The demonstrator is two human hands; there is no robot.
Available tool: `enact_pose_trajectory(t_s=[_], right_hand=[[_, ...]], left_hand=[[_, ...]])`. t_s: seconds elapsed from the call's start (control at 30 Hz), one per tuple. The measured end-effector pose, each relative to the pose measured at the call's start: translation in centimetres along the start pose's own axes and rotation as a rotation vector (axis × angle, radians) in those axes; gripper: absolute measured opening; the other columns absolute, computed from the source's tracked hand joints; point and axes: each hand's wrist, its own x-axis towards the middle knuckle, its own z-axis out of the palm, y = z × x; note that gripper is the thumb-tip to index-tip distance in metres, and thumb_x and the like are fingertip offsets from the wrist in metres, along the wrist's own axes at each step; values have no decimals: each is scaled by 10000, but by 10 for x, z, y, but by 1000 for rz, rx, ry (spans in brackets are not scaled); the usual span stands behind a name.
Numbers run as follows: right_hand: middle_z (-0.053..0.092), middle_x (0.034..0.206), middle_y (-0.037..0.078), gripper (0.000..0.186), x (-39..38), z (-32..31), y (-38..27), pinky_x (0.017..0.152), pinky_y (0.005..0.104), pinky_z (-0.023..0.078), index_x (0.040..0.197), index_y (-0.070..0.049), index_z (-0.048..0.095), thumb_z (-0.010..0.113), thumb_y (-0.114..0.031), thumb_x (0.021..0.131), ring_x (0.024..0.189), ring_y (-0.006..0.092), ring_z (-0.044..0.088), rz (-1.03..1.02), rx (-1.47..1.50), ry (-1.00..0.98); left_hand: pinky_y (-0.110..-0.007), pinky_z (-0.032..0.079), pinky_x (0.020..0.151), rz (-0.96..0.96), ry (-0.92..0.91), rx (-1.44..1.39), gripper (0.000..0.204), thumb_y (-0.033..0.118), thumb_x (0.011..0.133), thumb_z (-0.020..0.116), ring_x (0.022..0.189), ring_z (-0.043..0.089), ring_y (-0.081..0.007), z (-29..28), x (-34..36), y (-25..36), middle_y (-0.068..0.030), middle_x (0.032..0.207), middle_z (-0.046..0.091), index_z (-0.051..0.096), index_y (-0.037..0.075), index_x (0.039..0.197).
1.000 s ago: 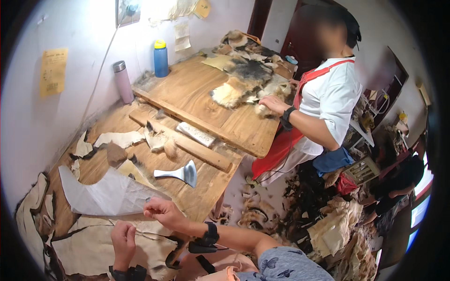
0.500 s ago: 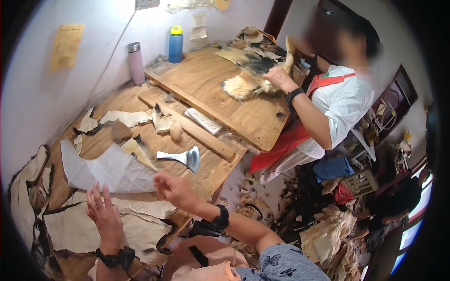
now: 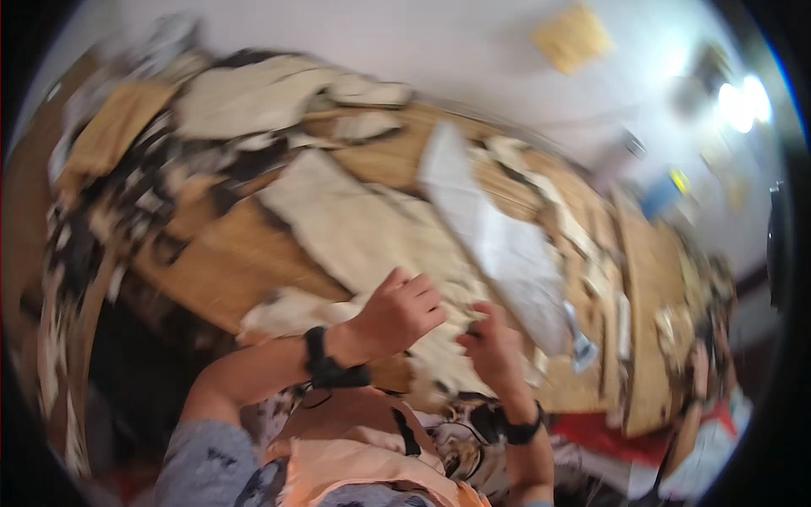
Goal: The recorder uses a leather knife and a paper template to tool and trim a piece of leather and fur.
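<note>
My left hand (image 3: 393, 314) is curled closed over a long pale hide (image 3: 338, 198) that lies skin side up across the table. Close by on its right, my right hand (image 3: 497, 348) has bent fingers above the hide's near part. Blur and the fingers hide what either hand may hold. Beyond the right hand a white translucent sheet (image 3: 498, 241) lies lengthwise on the wood. A metal tool with a fan-shaped blade (image 3: 583, 351) lies at that sheet's near end.
Hide pieces (image 3: 245, 97) are heaped at the far left, beside a tan strip (image 3: 118, 131). Wooden bars (image 3: 621, 304) cross the table (image 3: 245, 270) at right. A blue bottle (image 3: 661, 198) and a pink flask (image 3: 612, 165) stand near the wall. A co-worker's arm (image 3: 688, 406) shows at far right.
The view has swung left, bringing the left heap of hides into sight. My left hand, earlier spread near the white sheet, is now curled over the hide, with my right hand close beside it.
</note>
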Motion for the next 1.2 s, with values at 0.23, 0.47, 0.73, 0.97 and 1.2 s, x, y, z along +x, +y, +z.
enact_pose_trajectory(t_s=[0.23, 0.47, 0.73, 0.97, 1.2], right_hand=[[596, 696, 130, 290, 17, 21, -8, 540, 324, 474, 1061, -31, 534, 576, -14, 774, 584, 211, 599, 46, -160, 42], [552, 669, 33, 180, 69, 92, -77, 476, 221, 421, 1028, -17, 559, 504, -82, 869, 521, 86, 499, 111, 42, -100], [522, 656, 15, 137, 108, 174, -161, 490, 194, 385, 992, -17, 559, 482, -71, 893, 540, 62, 464, 21, 90, -281], [527, 644, 21, 133, 114, 187, -196, 491, 195, 397, 979, -4, 558, 486, -72, 891, 538, 66, 477, -8, -73, -350], [541, 652, 80, 369, 113, 183, -193, 323, 234, 318, 1057, 22, 548, 553, -313, 904, 399, 121, 441, 8, -100, -373]], left_hand=[[-326, 385, 697, -651, 369, 115, 66, 98, 728, 604, 796, 519, -185, -86, -154, -102, -4, 757, 537, 596, 143, 775], [-347, 464, 653, -1294, 767, 92, 73, 68, 764, 635, 737, 596, -258, -165, -379, -139, -95, 746, 623, 628, 37, 829], [-305, 460, 701, -2026, 894, 25, 247, 249, 824, 666, 777, 588, -173, -146, -573, -166, -73, 856, 636, 648, 35, 946], [-285, 475, 666, -2008, 1103, 168, 284, 202, 793, 690, 761, 603, -154, -103, -655, -223, -85, 869, 659, 640, 5, 992], [-366, 507, 711, -2068, 1124, 299, 315, 312, 706, 684, 769, 640, -291, -89, -655, -269, -121, 800, 667, 692, 125, 958]])
